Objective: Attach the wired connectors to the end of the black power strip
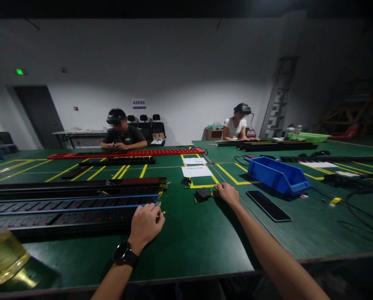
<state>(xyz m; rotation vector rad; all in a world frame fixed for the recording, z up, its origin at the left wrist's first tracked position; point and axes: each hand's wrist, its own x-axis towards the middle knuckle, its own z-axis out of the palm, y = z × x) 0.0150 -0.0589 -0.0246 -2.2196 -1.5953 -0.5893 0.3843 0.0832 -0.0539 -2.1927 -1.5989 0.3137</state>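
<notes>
Black strip (105, 216) lay nr bench (189, 250) front edge, prob. stiff, heavyish, best held nr both ends; L hand (145, 223) curled at one end, R hand (228, 193) half-closed by black block (202, 193), grips unclear.

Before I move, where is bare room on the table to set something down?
Green table: the widest bare patch is between left hand and right forearm, down to the near edge. Another lies between the phone and the near edge. Crowded: the long strips at left, the black box by the right hand, and the dark cables at right.
</notes>
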